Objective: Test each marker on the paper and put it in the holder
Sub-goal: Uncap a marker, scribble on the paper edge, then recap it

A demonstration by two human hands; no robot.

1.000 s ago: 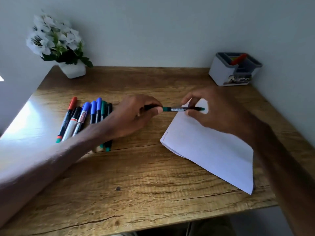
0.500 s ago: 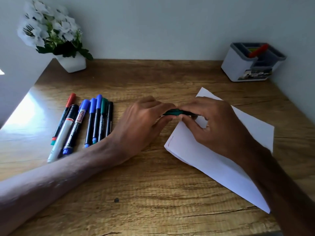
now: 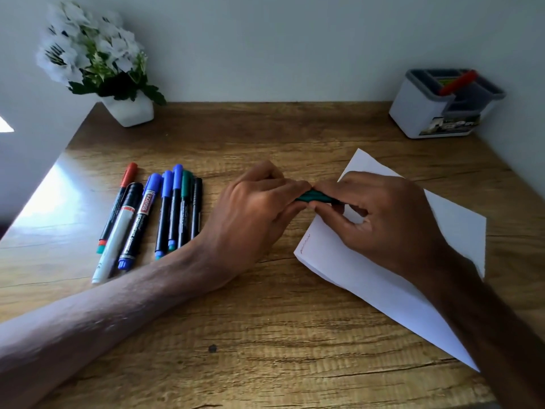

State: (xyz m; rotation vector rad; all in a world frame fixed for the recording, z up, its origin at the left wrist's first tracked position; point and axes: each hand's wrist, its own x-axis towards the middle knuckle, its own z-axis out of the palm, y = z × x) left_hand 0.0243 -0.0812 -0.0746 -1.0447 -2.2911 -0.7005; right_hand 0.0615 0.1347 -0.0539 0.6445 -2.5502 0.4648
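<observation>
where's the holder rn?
Head view: the holder stands at the far right corner of the desk, against the wall and beyond the paper. A red marker sticks out of it.

Quick count, nine all up: seven markers [image 3: 165, 214] in a row at 9 o'clock (three blue caps, two black, one red, one green). One green marker [image 3: 312, 196] dead centre, one red marker [image 3: 457, 82] at 2 o'clock. Also one holder [image 3: 418, 113], one paper sheet [image 3: 368, 278], one flower pot [image 3: 129, 112], plus a left hand [image 3: 253, 214] and right hand [image 3: 389, 219].
</observation>
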